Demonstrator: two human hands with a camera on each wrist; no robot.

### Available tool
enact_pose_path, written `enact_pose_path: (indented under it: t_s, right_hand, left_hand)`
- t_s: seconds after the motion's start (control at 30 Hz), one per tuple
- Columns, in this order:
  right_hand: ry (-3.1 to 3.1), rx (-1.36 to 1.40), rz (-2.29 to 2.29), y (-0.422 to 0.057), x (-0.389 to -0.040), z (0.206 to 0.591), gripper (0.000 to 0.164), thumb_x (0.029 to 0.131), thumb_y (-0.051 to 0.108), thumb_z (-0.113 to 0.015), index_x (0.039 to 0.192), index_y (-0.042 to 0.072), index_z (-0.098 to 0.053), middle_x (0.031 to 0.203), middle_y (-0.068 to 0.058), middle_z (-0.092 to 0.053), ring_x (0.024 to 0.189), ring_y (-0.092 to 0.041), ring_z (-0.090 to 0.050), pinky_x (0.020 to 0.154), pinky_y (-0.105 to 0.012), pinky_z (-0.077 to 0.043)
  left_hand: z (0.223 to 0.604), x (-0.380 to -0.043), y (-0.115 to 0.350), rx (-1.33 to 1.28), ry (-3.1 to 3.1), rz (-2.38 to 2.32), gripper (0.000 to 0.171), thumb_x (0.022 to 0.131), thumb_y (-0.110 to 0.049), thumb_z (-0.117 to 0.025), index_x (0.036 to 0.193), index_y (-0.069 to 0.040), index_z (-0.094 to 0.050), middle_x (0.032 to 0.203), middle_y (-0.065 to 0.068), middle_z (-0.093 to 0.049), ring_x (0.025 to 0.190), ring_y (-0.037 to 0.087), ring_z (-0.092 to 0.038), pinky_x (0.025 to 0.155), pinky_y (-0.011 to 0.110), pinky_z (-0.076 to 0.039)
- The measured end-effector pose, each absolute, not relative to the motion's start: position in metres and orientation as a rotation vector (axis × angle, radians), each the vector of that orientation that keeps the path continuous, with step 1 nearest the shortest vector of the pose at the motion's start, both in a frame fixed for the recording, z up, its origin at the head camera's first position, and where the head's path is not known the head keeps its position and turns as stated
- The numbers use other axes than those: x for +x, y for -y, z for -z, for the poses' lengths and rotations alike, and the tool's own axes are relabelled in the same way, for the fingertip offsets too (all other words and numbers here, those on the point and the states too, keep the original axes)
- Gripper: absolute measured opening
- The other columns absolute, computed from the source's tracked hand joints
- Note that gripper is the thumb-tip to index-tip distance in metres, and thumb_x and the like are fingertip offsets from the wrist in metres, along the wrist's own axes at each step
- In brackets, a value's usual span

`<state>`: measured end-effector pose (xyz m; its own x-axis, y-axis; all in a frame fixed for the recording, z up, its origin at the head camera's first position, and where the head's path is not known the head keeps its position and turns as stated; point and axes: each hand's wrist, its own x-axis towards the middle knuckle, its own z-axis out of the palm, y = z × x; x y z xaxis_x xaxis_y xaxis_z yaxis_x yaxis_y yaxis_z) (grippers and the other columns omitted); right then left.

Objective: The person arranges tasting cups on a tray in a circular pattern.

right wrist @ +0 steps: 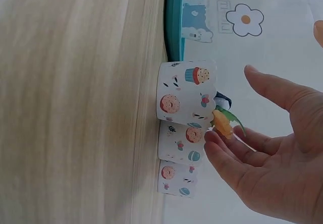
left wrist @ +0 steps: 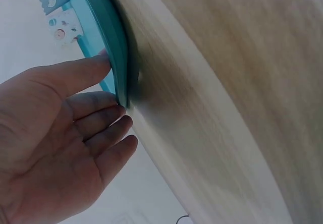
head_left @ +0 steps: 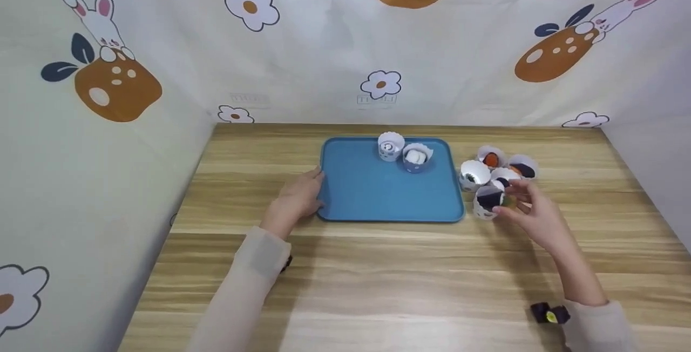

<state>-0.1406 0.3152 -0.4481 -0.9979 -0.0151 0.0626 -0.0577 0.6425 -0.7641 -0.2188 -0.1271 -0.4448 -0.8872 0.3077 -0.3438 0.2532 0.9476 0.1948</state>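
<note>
My left hand (head_left: 299,194) is at the left side of a blue tray (head_left: 372,195), pinching its rim (left wrist: 113,37) between thumb and fingers. On the tray's far part stand two patterned paper cups, one white (head_left: 390,148) and one bluish (head_left: 416,158) with something white inside. My right hand (head_left: 534,217) reaches over a group of several paper cups right of the tray, thumb and fingers spread around the nearest cup (head_left: 483,212). From that cup an orange piece with a green leaf (right wrist: 223,124) sticks out, near my fingertips. The thumb stands apart from it.
Behind the nearest cup are other cups, among them a white one (head_left: 474,173), one with an orange thing (head_left: 490,158) and one with dark contents (head_left: 523,167). A wooden table (head_left: 388,282) carries everything. Printed cloth (head_left: 302,71) hangs behind and beside it.
</note>
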Motion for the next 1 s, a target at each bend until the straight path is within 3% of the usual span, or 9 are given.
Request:
enact_pose_path:
  t_s: [0.1,0.2,0.43,0.73,1.0]
  right_hand:
    - [2.833,0.04,-1.301,-0.315,-0.142,0.447,0.068,0.089,0.018,-0.076,0.14,-0.011,-0.041,0.133,-0.034,-0.056,0.125,-0.043,-0.055,0.107,-0.039,-0.046]
    - [2.865,0.027,-1.321,-0.315,-0.144,0.446,0.072,0.09,0.021,-0.075,0.142,-0.012,-0.038,0.136,-0.036,-0.053,0.129,-0.048,-0.051,0.109,-0.051,-0.04]
    - [2.926,0.009,-1.321,-0.312,-0.146,0.448,0.08,0.087,0.024,-0.078,0.145,-0.011,-0.035,0.139,-0.036,-0.049,0.13,-0.051,-0.048,0.112,-0.059,-0.04]
    - [3.043,0.086,-1.173,-0.304,-0.153,0.45,0.077,0.086,0.025,-0.079,0.144,-0.008,-0.041,0.144,-0.034,-0.047,0.128,-0.051,-0.049,0.105,-0.063,-0.044]
    - [3.095,0.15,-1.077,-0.301,-0.158,0.452,0.071,0.085,0.024,-0.079,0.139,-0.007,-0.046,0.141,-0.033,-0.051,0.132,-0.052,-0.045,0.11,-0.067,-0.035]
  left_hand:
    - [0.444,-0.217,0.127,0.412,-2.72,-0.23,0.075,0.097,-0.021,-0.066,0.156,0.001,-0.025,0.166,0.015,-0.02,0.153,0.032,-0.025,0.126,0.042,-0.025]
    - [0.444,-0.218,0.13,0.396,-2.696,-0.318,0.078,0.096,-0.024,-0.067,0.157,0.001,-0.023,0.168,0.014,-0.017,0.154,0.031,-0.021,0.126,0.044,-0.024]
    - [0.454,-0.231,0.146,0.452,-2.654,-0.49,0.089,0.094,-0.036,-0.07,0.159,-0.005,-0.018,0.169,0.011,-0.01,0.156,0.03,-0.012,0.128,0.045,-0.016]
    - [0.464,-0.25,0.168,0.635,-2.71,-0.469,0.079,0.094,-0.042,-0.066,0.157,-0.009,-0.03,0.167,0.008,-0.022,0.154,0.032,-0.02,0.128,0.047,-0.018]
    - [0.471,-0.25,0.169,0.662,-2.739,-0.464,0.079,0.094,-0.046,-0.064,0.157,-0.013,-0.029,0.167,0.005,-0.021,0.155,0.029,-0.019,0.128,0.046,-0.018]
